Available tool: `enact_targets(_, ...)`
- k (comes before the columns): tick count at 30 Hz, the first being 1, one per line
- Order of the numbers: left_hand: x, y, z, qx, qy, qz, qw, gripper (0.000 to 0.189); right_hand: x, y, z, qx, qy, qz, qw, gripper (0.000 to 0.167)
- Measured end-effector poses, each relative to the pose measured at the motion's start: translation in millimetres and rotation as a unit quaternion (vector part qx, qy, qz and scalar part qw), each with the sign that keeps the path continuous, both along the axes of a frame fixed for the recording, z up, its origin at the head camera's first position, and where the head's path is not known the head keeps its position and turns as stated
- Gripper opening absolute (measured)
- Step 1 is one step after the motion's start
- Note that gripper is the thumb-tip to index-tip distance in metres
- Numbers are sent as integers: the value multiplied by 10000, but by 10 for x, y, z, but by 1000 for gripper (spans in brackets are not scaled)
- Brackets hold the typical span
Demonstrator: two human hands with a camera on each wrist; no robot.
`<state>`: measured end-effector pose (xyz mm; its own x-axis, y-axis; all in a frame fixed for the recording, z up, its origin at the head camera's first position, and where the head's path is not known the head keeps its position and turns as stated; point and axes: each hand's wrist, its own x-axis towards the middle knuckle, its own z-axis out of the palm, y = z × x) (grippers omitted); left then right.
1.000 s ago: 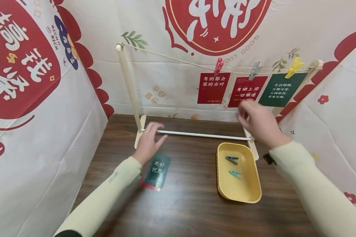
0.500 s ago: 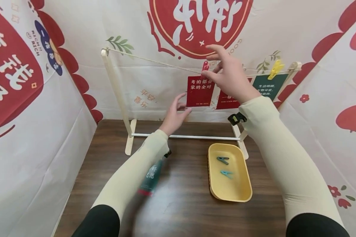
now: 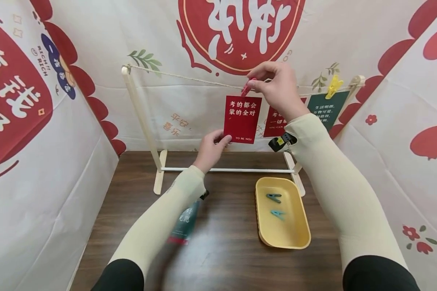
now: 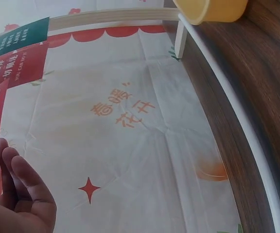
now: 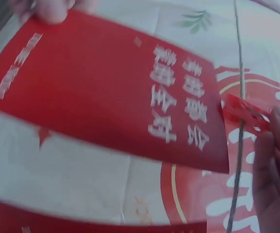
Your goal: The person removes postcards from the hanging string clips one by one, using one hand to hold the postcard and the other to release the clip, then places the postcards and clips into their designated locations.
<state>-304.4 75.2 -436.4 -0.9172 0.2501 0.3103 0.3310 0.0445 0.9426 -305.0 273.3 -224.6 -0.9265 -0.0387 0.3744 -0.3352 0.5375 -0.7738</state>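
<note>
My left hand pinches the lower left corner of a red card with white lettering. Above it, the thumb and fingers of my right hand pinch the red clothespin by its handle end. In the right wrist view the clothespin lies across the string, its tip at the card's top edge; whether it still bites the card I cannot tell. Partly behind my right hand hangs a second red card. A green card hangs by a yellow clothespin further right.
The string runs between two wooden posts joined below by a white rod. A yellow tray on the table holds a dark clothespin and a turquoise one. Under my left forearm lie a green card and a red one.
Both hands have moved to the red card: the left came up and took its lower corner, the right reached left and took the red clothespin. The card now hangs slightly lower.
</note>
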Motion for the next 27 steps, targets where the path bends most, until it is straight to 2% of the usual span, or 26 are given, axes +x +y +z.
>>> enact_targets(3, 40, -24, 7, 86, -46, -158, 9998, 20, 15, -1, 9, -1266, 274, 60, 9916, 19)
enact_targets(7, 132, -120, -2, 150, -116, -325, 9993, 24, 47, -15, 42, -2745, 783, 412, 9575, 16)
enact_targets(10, 250, -262, -21, 90, -188, -323, 9993, 26, 121, -11, 49, -3344, 913, 640, 9358, 25)
enact_targets(12, 341, -374, -35, 121, -306, -257, 9991, 26, 203, 5, 22, -3477, 876, 746, 9305, 32)
enact_targets(14, 451, -501, -59, 137, -514, -152, 9985, 27, 287, 33, -72, -3335, 805, 805, 9358, 37)
enact_targets(16, 559, -620, -92, 147, -738, -63, 9971, 29, 400, 72, -216, -2818, 745, 781, 9534, 35)
enact_targets(19, 749, -818, -185, -16, -1096, 23, 9940, 31, 608, 162, -537, -1823, 591, 772, 9784, 29)
enact_targets(21, 877, -962, -301, -192, -1311, 73, 9912, 32, 769, 247, -813, -1132, 407, 844, 9892, 26)
enact_targets(24, 1062, -1192, -538, -459, -1710, 183, 9840, 33, 972, 427, -1320, -112, 8, 1007, 9949, 26)
enact_targets(26, 1169, -1334, -732, -696, -1978, 306, 9773, 32, 1068, 579, -1700, 631, -366, 1159, 9906, 26)
enact_targets(27, 1217, -1403, -832, -851, -2095, 389, 9733, 32, 1105, 660, -1896, 993, -595, 1245, 9854, 26)
